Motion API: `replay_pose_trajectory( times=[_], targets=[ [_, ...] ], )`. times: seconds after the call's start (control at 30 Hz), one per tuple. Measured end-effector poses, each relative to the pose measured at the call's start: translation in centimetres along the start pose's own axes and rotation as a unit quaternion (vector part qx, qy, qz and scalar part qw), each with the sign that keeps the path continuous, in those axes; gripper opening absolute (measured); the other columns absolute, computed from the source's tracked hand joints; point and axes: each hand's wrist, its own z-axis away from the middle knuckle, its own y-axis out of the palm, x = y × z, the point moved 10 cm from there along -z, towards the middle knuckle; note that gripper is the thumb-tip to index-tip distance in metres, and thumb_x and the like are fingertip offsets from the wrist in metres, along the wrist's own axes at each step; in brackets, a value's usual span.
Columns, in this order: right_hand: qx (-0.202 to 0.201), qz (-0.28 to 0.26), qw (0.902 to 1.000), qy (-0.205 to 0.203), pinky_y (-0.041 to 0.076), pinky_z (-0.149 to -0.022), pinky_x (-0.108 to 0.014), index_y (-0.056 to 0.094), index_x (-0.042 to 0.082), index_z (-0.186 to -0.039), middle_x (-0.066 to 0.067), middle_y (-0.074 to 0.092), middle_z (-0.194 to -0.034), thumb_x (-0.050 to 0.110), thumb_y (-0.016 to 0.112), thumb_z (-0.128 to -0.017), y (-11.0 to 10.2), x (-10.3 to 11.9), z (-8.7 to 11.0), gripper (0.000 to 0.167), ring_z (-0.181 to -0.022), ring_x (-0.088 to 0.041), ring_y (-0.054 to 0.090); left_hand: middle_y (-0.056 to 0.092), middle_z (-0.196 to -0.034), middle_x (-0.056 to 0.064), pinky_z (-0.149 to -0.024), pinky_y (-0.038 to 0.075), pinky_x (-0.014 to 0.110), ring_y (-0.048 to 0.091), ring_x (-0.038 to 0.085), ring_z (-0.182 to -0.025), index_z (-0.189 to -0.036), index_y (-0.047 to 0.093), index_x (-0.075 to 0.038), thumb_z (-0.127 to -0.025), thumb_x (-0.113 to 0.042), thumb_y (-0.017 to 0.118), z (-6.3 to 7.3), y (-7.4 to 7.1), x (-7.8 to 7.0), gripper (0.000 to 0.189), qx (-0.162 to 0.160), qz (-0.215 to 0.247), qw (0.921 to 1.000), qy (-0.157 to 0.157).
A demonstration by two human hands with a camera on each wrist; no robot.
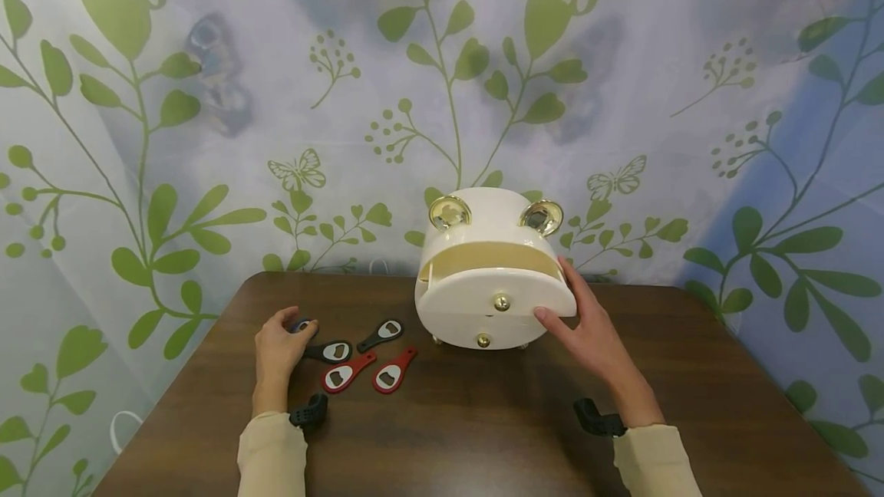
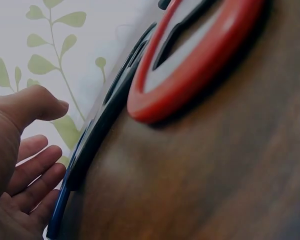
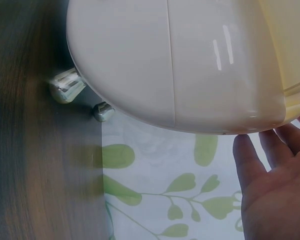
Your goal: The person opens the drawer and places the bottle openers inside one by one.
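Observation:
Beside my left hand (image 1: pixel 278 345) lies a blue bottle opener (image 1: pixel 301 326), flat on the table's left side. In the left wrist view the thumb stands apart from the fingers, which reach the blue edge. Close by are a black bottle opener (image 1: pixel 331 351), another black one (image 1: pixel 380 334), and two red ones, a nearer red bottle opener (image 1: pixel 347 373) and a right-hand red bottle opener (image 1: pixel 394 371). My right hand (image 1: pixel 592 328) touches the right side of a white drawer box (image 1: pixel 442 328), thumb at the front of its pulled-out upper drawer (image 1: pixel 449 299). Its fingers are fairly straight.
The box has gold knobs, small feet and two gold ear-like domes, such as the left dome (image 1: pixel 450 212). It stands near the back of the brown wooden table (image 1: pixel 483 420). Behind hangs a leaf-and-butterfly patterned cloth (image 1: pixel 276 83).

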Motion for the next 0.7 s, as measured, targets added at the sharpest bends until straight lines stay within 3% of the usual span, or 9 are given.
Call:
replay_pose_trajectory(
  times=[0.4, 0.7],
  targets=[
    [0.002, -0.001, 1.0000, 0.001, 0.045, -0.102, -0.064, 0.014, 0.037, -0.165, -0.012, 0.042, -0.159, 0.032, 0.070, -0.099, 0.03, -0.03, -0.04, 0.087, -0.129, -0.034, 0.053, 0.056, -0.139, 0.033, -0.108, 0.044, 0.057, 0.052, 0.050, -0.130, -0.141, 0.055, 0.007, -0.090, -0.023, 0.074, -0.14, 0.60, -0.15, 0.062, 0.024, -0.014, 0.9996, 0.011],
    [0.005, -0.008, 0.9999, 0.006, 0.041, -0.105, -0.067, 0.014, 0.042, -0.164, -0.011, 0.040, -0.161, 0.033, 0.070, -0.099, 0.11, -0.15, -0.05, 0.086, -0.134, -0.034, 0.049, 0.055, -0.139, 0.034, -0.109, 0.043, 0.058, 0.050, 0.050, -0.130, -0.139, 0.056, 0.007, -0.088, -0.018, 0.073, -0.12, 0.73, 0.05, 0.059, 0.021, -0.015, 0.9996, 0.010]
  ],
)
